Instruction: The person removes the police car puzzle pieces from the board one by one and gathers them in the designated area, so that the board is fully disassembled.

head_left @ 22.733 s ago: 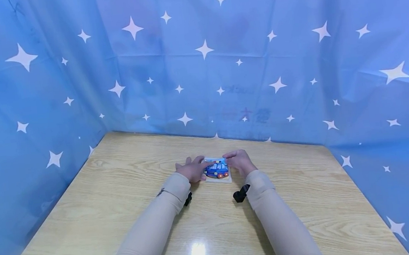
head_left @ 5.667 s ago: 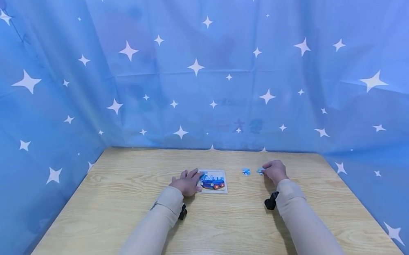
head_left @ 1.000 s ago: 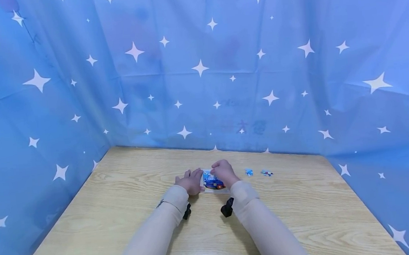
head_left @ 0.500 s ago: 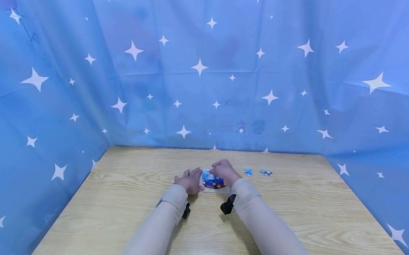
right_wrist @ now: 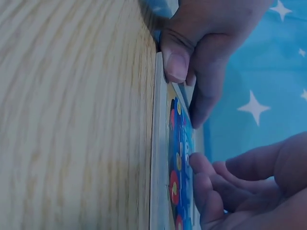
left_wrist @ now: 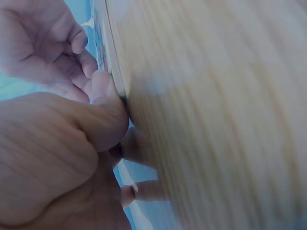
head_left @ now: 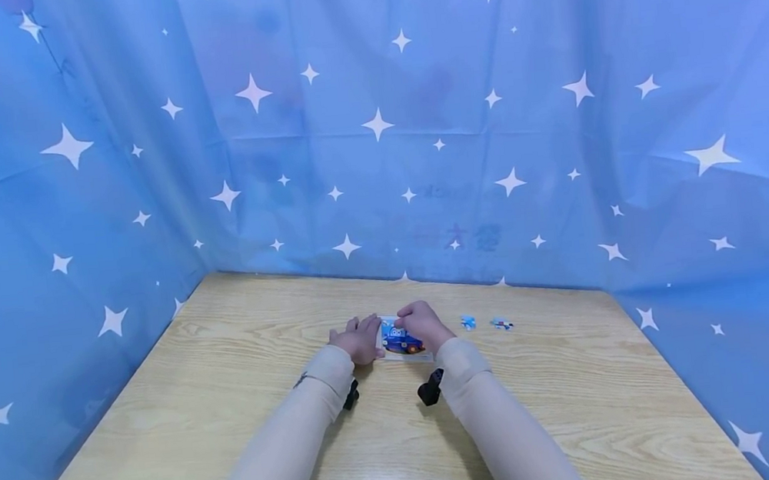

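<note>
A small square jigsaw puzzle point(head_left: 400, 340) with a blue cartoon car lies in a pale frame point(right_wrist: 157, 143) on the table. My left hand point(head_left: 358, 341) rests at its left side, fingers spread and fairly straight. In the right wrist view the left thumb point(right_wrist: 175, 64) presses at the frame's near corner. My right hand point(head_left: 423, 325) is over the upper right of the puzzle, its fingers curled and fingertips right at the picture. It covers that part of the picture, and I cannot tell whether a piece is between its fingers.
Two loose puzzle pieces lie right of the right hand: a light blue piece point(head_left: 468, 322) and a multicoloured piece point(head_left: 501, 324). The wooden table point(head_left: 234, 409) meets a blue star-patterned curtain point(head_left: 379, 186) at the back and sides.
Since several seconds ago, my right hand has come left from the loose pieces to the puzzle. Over the last second both hands stay almost still.
</note>
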### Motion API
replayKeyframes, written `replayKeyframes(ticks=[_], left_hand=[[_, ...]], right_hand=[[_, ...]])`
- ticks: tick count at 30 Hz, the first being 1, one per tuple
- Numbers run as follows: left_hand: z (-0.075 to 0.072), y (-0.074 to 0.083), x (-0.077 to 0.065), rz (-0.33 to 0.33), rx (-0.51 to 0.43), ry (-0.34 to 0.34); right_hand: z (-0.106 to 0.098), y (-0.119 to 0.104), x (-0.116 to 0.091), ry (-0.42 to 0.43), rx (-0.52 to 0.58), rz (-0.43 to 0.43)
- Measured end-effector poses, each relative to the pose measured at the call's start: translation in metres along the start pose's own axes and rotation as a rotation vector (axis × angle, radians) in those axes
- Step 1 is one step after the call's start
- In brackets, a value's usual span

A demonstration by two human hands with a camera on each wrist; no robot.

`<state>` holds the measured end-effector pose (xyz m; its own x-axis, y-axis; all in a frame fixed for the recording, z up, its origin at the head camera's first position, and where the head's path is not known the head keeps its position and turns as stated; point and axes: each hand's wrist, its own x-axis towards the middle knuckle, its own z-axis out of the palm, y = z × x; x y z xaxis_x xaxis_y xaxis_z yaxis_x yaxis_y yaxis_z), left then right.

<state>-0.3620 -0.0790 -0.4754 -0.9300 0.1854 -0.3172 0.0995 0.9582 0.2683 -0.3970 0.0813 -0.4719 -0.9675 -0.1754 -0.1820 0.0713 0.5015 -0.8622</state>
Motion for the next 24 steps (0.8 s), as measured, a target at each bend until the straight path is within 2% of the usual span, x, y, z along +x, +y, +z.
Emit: replayKeyframes(ticks=[5,12,19,24], left_hand=[[0.011,-0.005,0.017,-0.013,0.01,0.009],[0.015,-0.008,0.025,-0.022,0.023,0.013],[0.014,-0.009,0.026,-0.013,0.014,0.005],[0.013,-0.01,0.025,-0.011,0.003,0.011]], right_hand=[[0.001,-0.002,0.0,-0.014,0.01,0.009],[0.002,-0.002,0.003,0.013,0.048,0.04],[0.007,-0.002,0.005,0.002,-0.071,0.004],[0.011,0.001,0.007,0.009,-0.178,-0.067]])
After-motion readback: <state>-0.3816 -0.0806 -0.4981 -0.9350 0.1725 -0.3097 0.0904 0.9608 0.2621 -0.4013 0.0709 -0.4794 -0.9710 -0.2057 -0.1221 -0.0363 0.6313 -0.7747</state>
